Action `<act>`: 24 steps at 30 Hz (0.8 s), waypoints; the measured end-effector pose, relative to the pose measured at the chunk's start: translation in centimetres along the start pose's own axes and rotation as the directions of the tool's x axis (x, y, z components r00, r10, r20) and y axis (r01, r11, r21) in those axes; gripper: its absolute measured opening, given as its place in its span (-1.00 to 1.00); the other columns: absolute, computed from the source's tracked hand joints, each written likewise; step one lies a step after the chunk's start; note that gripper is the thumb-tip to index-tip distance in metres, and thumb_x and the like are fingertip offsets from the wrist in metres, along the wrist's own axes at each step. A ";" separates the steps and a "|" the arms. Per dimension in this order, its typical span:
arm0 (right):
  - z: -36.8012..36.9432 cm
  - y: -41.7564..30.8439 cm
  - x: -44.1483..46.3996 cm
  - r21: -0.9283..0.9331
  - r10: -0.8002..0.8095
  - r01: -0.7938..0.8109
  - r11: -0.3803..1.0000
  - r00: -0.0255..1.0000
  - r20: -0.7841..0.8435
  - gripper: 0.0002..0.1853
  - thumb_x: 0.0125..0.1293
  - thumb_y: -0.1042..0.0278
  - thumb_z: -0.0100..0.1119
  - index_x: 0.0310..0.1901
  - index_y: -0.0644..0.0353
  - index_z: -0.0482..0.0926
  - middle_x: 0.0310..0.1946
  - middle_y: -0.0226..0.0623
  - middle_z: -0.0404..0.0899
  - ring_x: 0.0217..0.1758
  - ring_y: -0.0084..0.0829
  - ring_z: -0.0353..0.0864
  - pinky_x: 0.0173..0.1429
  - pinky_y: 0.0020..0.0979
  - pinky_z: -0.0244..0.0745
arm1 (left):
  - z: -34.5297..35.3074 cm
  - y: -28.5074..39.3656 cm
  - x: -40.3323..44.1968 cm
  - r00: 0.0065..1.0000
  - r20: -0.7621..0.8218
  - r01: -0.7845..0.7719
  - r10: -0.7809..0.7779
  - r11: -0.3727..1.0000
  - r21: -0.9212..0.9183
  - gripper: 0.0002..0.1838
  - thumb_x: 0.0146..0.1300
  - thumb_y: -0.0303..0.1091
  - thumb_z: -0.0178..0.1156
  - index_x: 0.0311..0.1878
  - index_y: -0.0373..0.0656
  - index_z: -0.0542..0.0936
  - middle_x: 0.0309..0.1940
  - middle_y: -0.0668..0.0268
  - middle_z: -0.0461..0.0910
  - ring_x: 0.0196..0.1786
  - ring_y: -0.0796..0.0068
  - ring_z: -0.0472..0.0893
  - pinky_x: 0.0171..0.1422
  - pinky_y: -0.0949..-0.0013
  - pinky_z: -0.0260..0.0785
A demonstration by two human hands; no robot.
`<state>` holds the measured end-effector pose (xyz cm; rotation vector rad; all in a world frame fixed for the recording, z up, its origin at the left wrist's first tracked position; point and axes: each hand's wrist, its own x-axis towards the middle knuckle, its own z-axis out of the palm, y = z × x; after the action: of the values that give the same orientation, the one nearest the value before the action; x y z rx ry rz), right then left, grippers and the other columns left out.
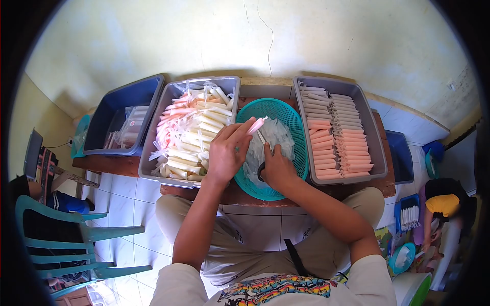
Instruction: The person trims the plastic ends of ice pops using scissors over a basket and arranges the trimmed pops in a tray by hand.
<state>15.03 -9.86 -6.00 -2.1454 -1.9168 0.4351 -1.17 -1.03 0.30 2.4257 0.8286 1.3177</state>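
Observation:
My left hand [228, 151] is closed around a pink ice pop [256, 126] in a clear plastic tube, its tip pointing up and to the right. My right hand [279, 169] grips a pair of scissors [261, 136], with the blades near the ice pop's end and a dark handle loop partly showing. Both hands are above a teal perforated basket [302, 153] holding clear plastic scraps [279, 136]. To the left, a grey tub [147, 162] contains a loose pile of white and pink ice pops [204, 125]. A second grey tub [375, 148] on the right holds ice pops [356, 145] in neat rows.
The tubs stand on a low wooden bench [229, 196] against the wall. A dark blue tub [97, 135] with plastic packets is at far left. A green plastic chair [61, 245] stands lower left. At far right, another person [444, 204] bends over a teal basin [402, 257].

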 end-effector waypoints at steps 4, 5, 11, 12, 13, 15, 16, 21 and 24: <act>-0.2 -0.3 0.0 -0.009 -0.015 0.015 1.000 1.000 -0.021 -0.23 0.33 0.44 0.27 0.52 0.55 0.23 0.22 0.18 0.40 -0.13 0.23 0.80 -0.02 0.06 0.75 | 0.3 0.4 0.1 1.000 0.028 -0.012 0.014 0.997 -0.077 -0.44 0.36 -0.64 0.39 0.41 -0.07 0.68 -0.02 0.09 0.78 -0.12 0.12 0.78 -0.02 0.19 0.66; -0.3 -0.4 -0.1 -0.011 -0.014 0.013 1.000 1.000 -0.021 -0.24 0.32 0.44 0.27 0.50 0.56 0.25 0.22 0.16 0.40 -0.13 0.21 0.80 -0.03 0.06 0.75 | 0.2 0.6 0.1 0.999 0.038 -0.015 0.018 0.995 -0.095 -0.43 0.37 -0.66 0.37 0.44 -0.07 0.67 -0.02 0.09 0.77 -0.14 0.15 0.78 -0.04 0.22 0.66; -0.4 0.0 0.0 -0.018 0.001 -0.001 1.000 1.000 0.000 -0.12 0.23 0.27 0.45 0.52 0.48 0.31 0.26 0.13 0.45 -0.06 0.19 0.81 0.02 0.08 0.75 | 0.5 1.0 -0.2 0.991 0.130 0.040 -0.015 0.981 -0.188 -0.31 0.37 -0.70 0.35 0.55 -0.05 0.56 -0.01 0.11 0.74 -0.15 0.25 0.76 -0.08 0.27 0.66; -0.8 -0.1 -0.3 -0.025 0.001 -0.001 1.000 1.000 0.004 -0.13 0.23 0.25 0.47 0.52 0.44 0.33 0.24 0.11 0.48 -0.03 0.16 0.81 0.03 0.09 0.75 | 0.6 1.1 -0.2 0.991 0.132 0.038 -0.013 0.981 -0.188 -0.31 0.37 -0.70 0.35 0.55 -0.05 0.56 -0.01 0.11 0.74 -0.15 0.25 0.76 -0.08 0.27 0.66; -1.3 -0.1 -0.7 -0.024 0.003 -0.003 1.000 1.000 0.002 -0.13 0.23 0.25 0.47 0.52 0.44 0.33 0.24 0.11 0.48 -0.03 0.16 0.81 0.03 0.09 0.75 | 0.6 1.2 -0.1 0.991 0.134 0.038 -0.009 0.976 -0.216 -0.29 0.36 -0.71 0.35 0.57 -0.05 0.54 -0.02 0.11 0.73 -0.15 0.26 0.76 -0.07 0.27 0.68; -2.3 0.0 -1.6 -0.018 -0.084 0.083 0.996 0.996 -0.008 -0.23 0.32 0.30 0.40 0.50 0.41 0.35 0.18 0.10 0.53 -0.03 0.12 0.81 0.02 0.08 0.74 | 0.8 1.3 0.0 0.991 0.136 0.037 -0.004 0.969 -0.242 -0.26 0.36 -0.71 0.35 0.59 -0.04 0.52 -0.03 0.12 0.72 -0.15 0.27 0.75 -0.07 0.27 0.70; -2.6 0.1 -2.0 -0.015 -0.082 0.082 0.996 0.997 -0.010 -0.23 0.32 0.30 0.40 0.50 0.41 0.35 0.18 0.10 0.53 -0.03 0.12 0.81 0.02 0.08 0.74 | 0.8 1.3 0.0 0.990 0.139 0.049 -0.013 0.964 -0.261 -0.25 0.36 -0.71 0.35 0.59 -0.04 0.51 -0.04 0.13 0.72 -0.14 0.30 0.75 -0.05 0.28 0.72; -5.1 1.7 -3.7 0.206 -0.257 0.304 0.930 0.940 -0.226 -0.35 0.36 0.30 0.44 0.43 0.31 0.49 0.11 0.10 0.64 0.00 0.09 0.79 0.08 0.00 0.71 | 0.9 2.2 0.2 0.983 0.163 0.130 -0.080 0.936 -0.327 -0.24 0.35 -0.73 0.36 0.60 -0.03 0.50 0.00 0.15 0.72 -0.05 0.37 0.77 0.05 0.28 0.76; -8.2 2.2 -4.3 0.404 -0.185 0.282 0.870 0.947 -0.262 -0.42 0.36 0.35 0.47 0.38 0.26 0.55 0.04 0.00 0.68 -0.17 -0.17 0.82 -0.04 -0.19 0.71 | 1.7 2.5 0.3 0.989 0.125 0.112 -0.073 0.933 -0.343 -0.17 0.33 -0.72 0.38 0.64 0.01 0.44 0.02 0.12 0.70 -0.05 0.29 0.80 -0.01 0.27 0.79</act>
<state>19.68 -14.22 1.12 -1.5808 -1.7289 0.5047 1.28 -2.77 0.69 2.1310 0.6112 1.1696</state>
